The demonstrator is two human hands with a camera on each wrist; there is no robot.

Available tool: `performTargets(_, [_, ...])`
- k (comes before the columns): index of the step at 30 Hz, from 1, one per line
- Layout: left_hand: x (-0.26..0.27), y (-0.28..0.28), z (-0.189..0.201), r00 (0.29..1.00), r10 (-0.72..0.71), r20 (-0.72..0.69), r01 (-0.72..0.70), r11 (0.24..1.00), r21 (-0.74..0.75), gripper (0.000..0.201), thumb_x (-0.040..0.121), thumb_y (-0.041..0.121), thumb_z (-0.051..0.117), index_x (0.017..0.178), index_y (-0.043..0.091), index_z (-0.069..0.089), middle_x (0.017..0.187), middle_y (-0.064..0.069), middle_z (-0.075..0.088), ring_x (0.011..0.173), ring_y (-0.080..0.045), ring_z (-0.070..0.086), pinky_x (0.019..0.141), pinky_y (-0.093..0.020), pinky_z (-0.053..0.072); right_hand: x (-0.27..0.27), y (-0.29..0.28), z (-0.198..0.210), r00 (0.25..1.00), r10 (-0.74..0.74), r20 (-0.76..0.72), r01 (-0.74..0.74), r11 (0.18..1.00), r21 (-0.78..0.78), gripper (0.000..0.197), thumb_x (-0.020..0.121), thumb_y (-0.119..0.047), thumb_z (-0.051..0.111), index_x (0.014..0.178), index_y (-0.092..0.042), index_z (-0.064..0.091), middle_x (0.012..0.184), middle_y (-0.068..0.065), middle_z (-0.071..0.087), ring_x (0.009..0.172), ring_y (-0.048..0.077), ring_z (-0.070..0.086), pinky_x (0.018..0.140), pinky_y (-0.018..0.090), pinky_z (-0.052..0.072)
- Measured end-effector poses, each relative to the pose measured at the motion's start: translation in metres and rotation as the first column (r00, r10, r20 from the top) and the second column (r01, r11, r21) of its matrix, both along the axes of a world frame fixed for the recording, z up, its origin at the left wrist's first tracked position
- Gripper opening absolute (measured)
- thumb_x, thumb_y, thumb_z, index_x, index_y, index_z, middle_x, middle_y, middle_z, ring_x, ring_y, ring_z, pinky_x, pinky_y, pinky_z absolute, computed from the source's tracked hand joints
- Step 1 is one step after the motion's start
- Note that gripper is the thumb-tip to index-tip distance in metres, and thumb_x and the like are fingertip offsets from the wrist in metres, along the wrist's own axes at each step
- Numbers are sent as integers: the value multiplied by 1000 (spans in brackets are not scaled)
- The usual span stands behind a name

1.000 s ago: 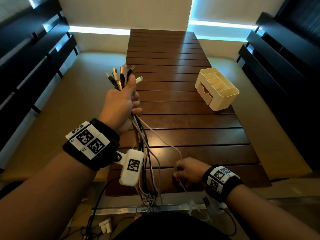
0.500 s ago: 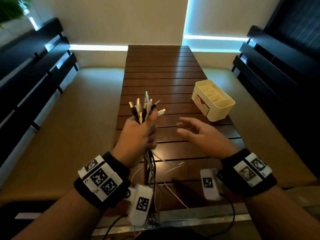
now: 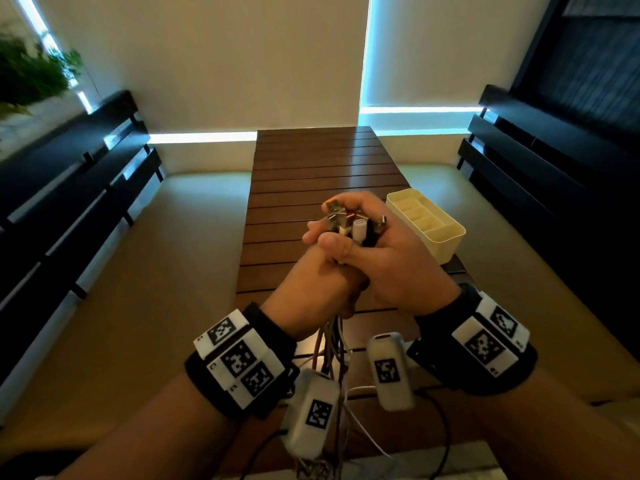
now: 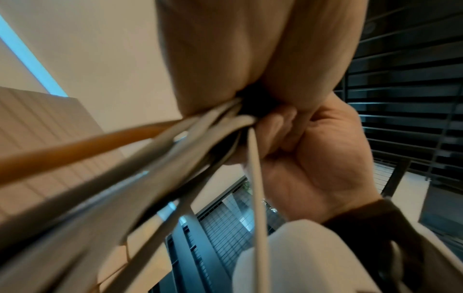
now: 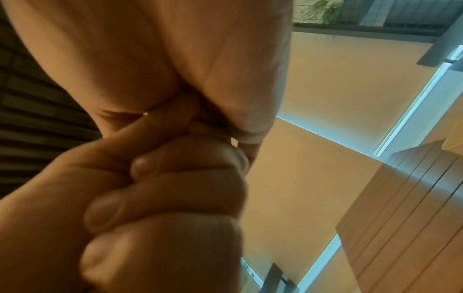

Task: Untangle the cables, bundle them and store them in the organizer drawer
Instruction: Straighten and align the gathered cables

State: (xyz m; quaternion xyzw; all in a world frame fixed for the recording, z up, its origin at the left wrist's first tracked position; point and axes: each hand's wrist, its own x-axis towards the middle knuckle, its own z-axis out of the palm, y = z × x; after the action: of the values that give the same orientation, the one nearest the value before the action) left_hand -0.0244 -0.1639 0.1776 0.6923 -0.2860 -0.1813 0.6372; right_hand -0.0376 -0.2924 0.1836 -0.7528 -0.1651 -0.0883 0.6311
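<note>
since half a second ago right hand (image 3: 398, 268) joined left hand (image 3: 318, 292), both apparently clenching cables (image 3: 349, 225); hanging tails could retangle.

organizer (image 3: 445, 239) on table (image 3: 311, 161), right of held cables (image 3: 349, 225)
</note>
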Motion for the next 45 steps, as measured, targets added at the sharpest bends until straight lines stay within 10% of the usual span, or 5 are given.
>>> performTargets(18, [31, -19, 29, 979, 68, -194, -83, 994, -69, 31, 88, -3, 55, 67, 16, 44, 52, 2, 29, 42, -12, 22, 42, -22, 22, 32, -14, 51, 989, -120, 82, 129, 984, -124, 15, 99, -31, 57, 101, -20, 68, 102, -1, 75, 99, 14, 68, 93, 39, 53])
performTargets(23, [49, -17, 57, 982, 129, -135, -156, 964, -217, 30, 97, 14, 58, 69, 20, 52, 51, 6, 33, 39, -8, 30, 40, -20, 28, 40, -9, 22, 983, 75, -166, -19, 949, 313, 84, 67, -66, 78, 135, -28, 46, 112, 1, 68, 98, 20, 68, 74, 39, 54])
performTargets(30, [77, -11, 116, 983, 139, -121, -175, 909, -377, 41, 99, 30, 58, 67, 23, 34, 53, 5, 19, 41, -8, 16, 40, -18, 22, 12, 21, -5, 935, 150, -321, -68, 965, 253, 32, 77, -45, 60, 85, -14, 58, 63, -1, 63, 54, 13, 59, 49, 22, 50])
performTargets(37, [70, -9, 75, 979, 113, -172, -163, 937, -310, 41, 97, 35, 60, 66, 24, 35, 55, 4, 20, 43, -9, 16, 38, -19, 22, 16, 2, -6, 953, 113, -281, -81, 989, 125, 30, 85, -19, 76, 111, -10, 62, 96, 13, 68, 85, 28, 69, 81, 41, 58])
performTargets(45, [52, -11, 70, 984, 56, -166, -102, 954, -283, 46, 97, 37, 57, 61, 22, 32, 51, 4, 19, 39, -9, 15, 39, -16, 20, 8, 23, -20, 967, 78, -242, -23, 975, 222, 11, 91, -18, 66, 83, -19, 58, 57, -3, 45, 50, 14, 38, 49, 29, 33])
